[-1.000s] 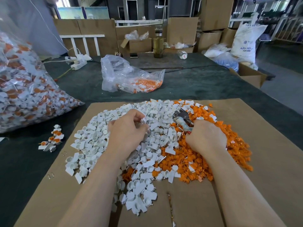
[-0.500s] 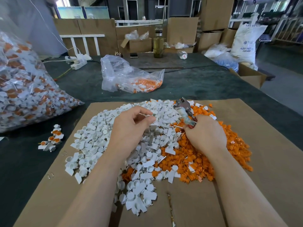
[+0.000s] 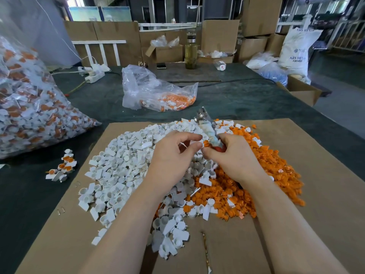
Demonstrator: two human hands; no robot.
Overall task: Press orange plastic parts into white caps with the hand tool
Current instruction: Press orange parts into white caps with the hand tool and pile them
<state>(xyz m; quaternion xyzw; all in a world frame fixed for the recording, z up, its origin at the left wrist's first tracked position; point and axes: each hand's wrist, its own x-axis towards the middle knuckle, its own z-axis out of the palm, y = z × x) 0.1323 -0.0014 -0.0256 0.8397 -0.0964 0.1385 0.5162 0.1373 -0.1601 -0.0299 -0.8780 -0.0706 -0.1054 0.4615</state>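
Observation:
A heap of white caps covers the left and middle of a brown cardboard sheet; a heap of orange plastic parts lies beside it on the right. My left hand is raised over the heaps and pinches a white cap between thumb and fingers. My right hand grips the hand tool, a taped handle with a metal head pointing up and away. An orange part sits at its fingertips, against the white cap. The two hands meet at their fingertips.
A big clear bag of assembled parts lies at the left. A small cluster of finished pieces sits on the dark green table cover. A smaller plastic bag lies behind the cardboard. Boxes, a bottle and a power strip stand farther back.
Both hands have lifted from the heaps and come together at the middle. The tool has swung upright in my right hand, and an orange part now meets the white cap.

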